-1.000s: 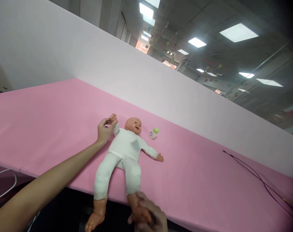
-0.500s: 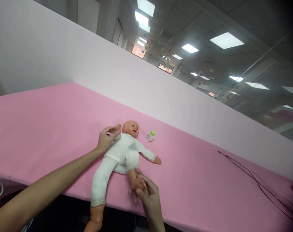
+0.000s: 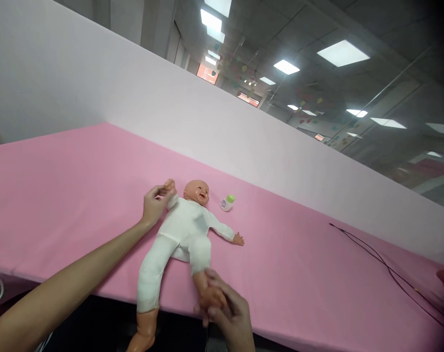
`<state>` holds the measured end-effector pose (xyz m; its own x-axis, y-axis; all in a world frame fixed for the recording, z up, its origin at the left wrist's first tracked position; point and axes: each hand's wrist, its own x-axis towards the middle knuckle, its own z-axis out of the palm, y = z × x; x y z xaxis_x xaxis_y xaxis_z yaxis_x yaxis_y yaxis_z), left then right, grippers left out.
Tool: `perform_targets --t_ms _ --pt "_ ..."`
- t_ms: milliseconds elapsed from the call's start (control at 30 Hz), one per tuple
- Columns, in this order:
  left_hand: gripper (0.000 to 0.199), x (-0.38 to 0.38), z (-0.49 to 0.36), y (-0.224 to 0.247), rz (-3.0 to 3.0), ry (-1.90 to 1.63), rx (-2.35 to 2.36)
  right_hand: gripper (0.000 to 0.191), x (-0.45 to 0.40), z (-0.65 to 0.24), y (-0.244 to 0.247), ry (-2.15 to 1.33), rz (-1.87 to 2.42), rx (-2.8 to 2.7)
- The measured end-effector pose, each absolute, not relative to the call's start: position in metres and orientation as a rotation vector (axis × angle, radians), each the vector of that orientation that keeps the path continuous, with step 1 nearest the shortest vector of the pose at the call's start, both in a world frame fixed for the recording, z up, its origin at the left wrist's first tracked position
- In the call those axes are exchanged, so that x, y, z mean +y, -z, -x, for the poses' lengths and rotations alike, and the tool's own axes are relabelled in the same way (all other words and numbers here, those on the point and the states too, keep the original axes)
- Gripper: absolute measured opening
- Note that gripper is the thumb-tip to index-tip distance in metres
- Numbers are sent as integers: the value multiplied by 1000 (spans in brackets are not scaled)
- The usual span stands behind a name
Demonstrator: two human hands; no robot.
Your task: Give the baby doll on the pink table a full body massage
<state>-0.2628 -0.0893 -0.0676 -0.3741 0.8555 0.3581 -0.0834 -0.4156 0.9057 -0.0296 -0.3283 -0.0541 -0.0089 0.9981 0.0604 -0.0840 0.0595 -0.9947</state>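
We hold a doll [image 3: 183, 234] by hand and foot, crosswise, on a pink table [image 3: 60, 195].

From the head view: our left hand [image 3: 155, 205] closes narrowly round its raised hand [image 3: 169, 186], our right hand [image 3: 231, 313] wraps its foot [image 3: 210, 296] — so it lies on its back, lengthwise, head away from us, one leg over the table edge, a small bottle [image 3: 226, 202] beside its head.

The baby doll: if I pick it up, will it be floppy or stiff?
The baby doll will probably feel floppy: its white padded suit looks soft, and one leg bends where the right hand holds the foot. Its shiny head looks firmer and may feel heavier, so it could flop.
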Motion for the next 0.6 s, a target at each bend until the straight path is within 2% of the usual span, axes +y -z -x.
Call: perform_targets --t_ms 100,233,400,500,600 --pt "24 -105 252 70 -1594 -1600 1001 43 -283 46 38 -1117 1140 -1231" --pt "24 -110 246 75 -1641 -1455 940 49 -248 65 42 -1133 1094 -1165" --pt "33 -94 250 75 -1302 -1585 966 42 -279 53 48 -1115 1077 -1288" --pt "41 -80 260 76 -907 -1727 981 44 -320 37 62 -1280 1017 -1310" --pt "49 -68 274 79 -547 -1728 1009 46 -356 29 82 -1383 1057 -1265"
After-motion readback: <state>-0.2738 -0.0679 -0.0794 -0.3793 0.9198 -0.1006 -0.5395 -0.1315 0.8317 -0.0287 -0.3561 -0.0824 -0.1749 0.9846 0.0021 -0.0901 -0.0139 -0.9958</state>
